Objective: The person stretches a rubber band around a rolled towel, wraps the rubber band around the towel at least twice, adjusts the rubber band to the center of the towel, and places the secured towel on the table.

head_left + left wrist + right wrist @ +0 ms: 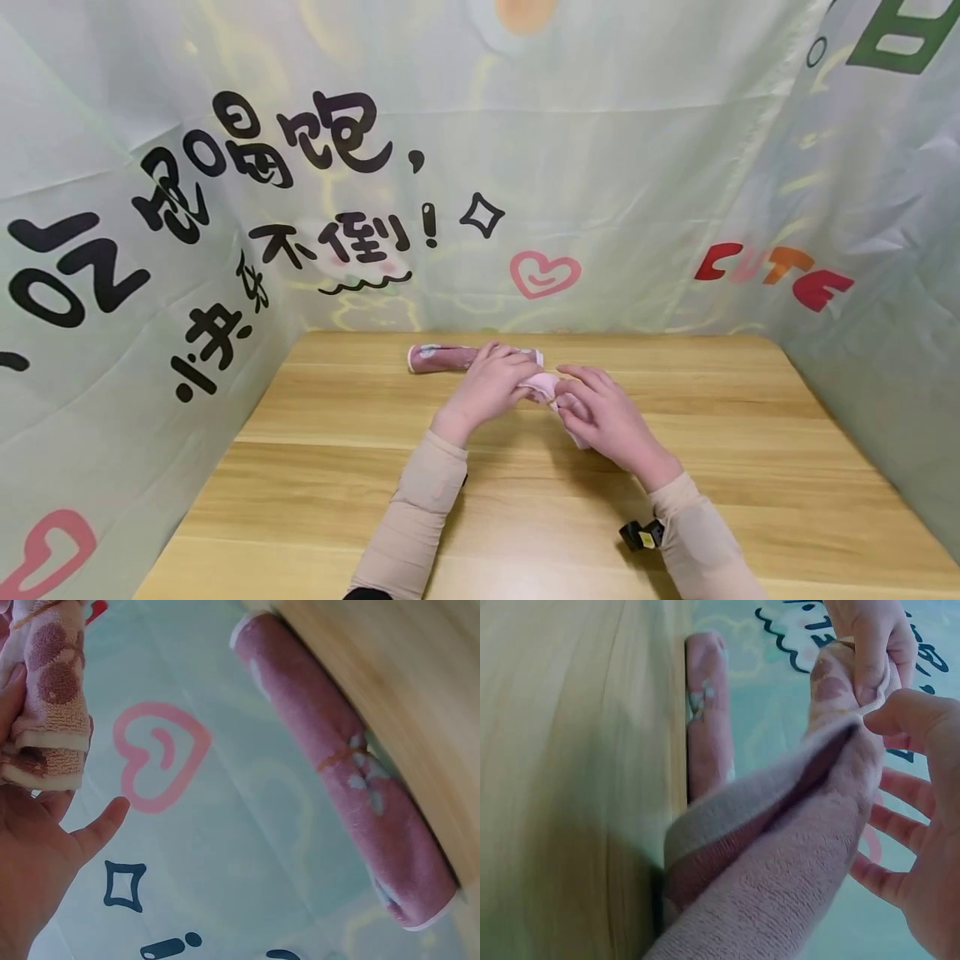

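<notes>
A pale pink towel [542,383] with darker spots is held up over the table, partly rolled. My left hand [489,390] grips its rolled end, thumb on one side, as the left wrist view shows. At the towel's middle, my right hand [611,421] pinches the edge with the thumb; its other fingers spread behind the cloth. A thin orange-brown rubber band [37,613] goes around the roll between the hands. In the right wrist view the near part of the towel [780,855] hangs loose, its pale hem flaring open.
A second rolled towel [300,712], darker pink, lies near the table's back edge with a rubber band [341,759] around its middle. The wooden table [315,483] is enclosed by printed cloth walls [600,167]. A small black object [641,536] is by the right wrist.
</notes>
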### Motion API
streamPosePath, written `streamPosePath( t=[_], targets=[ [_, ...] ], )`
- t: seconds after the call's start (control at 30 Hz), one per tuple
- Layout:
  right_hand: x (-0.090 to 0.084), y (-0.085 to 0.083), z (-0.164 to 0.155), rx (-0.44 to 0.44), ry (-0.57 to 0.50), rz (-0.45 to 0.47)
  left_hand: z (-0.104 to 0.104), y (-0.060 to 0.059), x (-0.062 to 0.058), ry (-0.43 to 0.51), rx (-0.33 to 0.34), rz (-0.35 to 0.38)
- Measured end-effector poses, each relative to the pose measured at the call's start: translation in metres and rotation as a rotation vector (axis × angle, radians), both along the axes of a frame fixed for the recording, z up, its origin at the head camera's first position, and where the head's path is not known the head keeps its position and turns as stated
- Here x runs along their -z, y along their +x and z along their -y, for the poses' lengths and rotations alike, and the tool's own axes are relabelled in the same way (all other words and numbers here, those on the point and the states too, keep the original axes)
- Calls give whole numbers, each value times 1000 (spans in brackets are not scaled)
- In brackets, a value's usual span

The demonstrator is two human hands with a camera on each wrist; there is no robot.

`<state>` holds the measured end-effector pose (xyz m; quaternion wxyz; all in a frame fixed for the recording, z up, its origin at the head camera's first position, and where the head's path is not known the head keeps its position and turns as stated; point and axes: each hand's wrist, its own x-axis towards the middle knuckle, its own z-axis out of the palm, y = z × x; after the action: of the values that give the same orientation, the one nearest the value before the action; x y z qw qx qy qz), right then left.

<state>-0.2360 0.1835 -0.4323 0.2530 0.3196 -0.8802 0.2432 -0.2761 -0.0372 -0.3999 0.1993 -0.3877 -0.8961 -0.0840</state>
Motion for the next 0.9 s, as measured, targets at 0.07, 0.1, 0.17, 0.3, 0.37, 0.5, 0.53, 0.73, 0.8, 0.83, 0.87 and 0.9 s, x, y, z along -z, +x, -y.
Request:
streamPosePath(
  t=[0.07,0.1,0.17,0.3,0.37,0.5,0.53,0.73,0.8,0.83,0.87,0.9],
  targets=[
    [-1,1,1,-5,-18,-11,1,1,-2,18,12,-5],
    [-1,1,1,-2,-19,-20,1,2,-3,22,16,-6],
    [-1,1,2,13,-10,-39,0,2,-4,25,18,-3],
    [-1,1,4,54,42,-71,0,2,-4,0,9,19],
    [-1,2,5,70,76,-79,0,2,-3,-17,9,34],
    [0,3,5,87,132,-78,-1,1,-1,-38,7,59],
    [1,3,5,85,146,-74,-1,1,0,-37,6,66],
    [6,1,3,49,173,-64,1,0,1,-33,12,80],
    [5,1,2,47,167,-50,1,-1,1,-28,18,82],
    [4,1,1,48,165,-39,1,-1,1,-25,19,82],
    [3,1,0,52,167,-25,1,-1,0,-23,20,87],
    [3,1,-1,55,169,-10,1,-2,0,-22,19,89]
  ],
)
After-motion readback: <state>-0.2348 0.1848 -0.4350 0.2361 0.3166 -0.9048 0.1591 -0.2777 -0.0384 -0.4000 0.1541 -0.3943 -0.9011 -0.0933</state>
